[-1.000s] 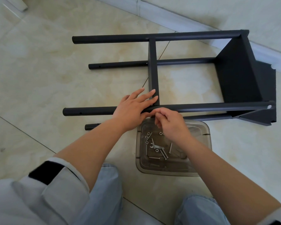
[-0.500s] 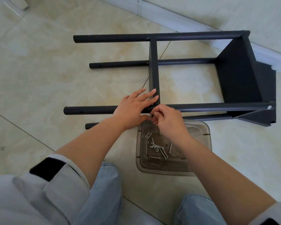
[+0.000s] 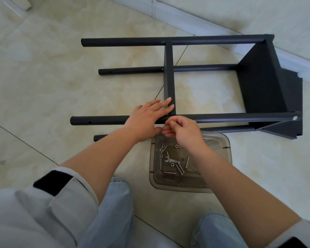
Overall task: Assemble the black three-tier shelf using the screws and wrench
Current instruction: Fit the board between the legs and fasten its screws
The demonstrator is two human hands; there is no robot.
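The black shelf frame [image 3: 222, 118] lies on its side on the tiled floor, with one tier [image 3: 261, 83] fixed at the right end and a middle tier [image 3: 169, 72] standing edge-on between the poles. My left hand [image 3: 145, 119] rests with straight fingers across the near upper pole and the middle tier's corner, thumb under the pole. My right hand [image 3: 184, 131] pinches something small, apparently a screw, against the pole at that joint; the piece itself is hidden. The wrench [image 3: 171, 160] and several screws [image 3: 179, 169] lie in a clear tray [image 3: 220, 169].
The tray sits on the floor just under the near lower pole, between my knees and the frame. A white baseboard [image 3: 213, 24] and wall run behind the shelf. Nuts and washers lie among the screws in the tray.
My right hand has moved up from over the tray to the pole at the middle tier's joint, fingers working there. My left hand has stayed on the pole.
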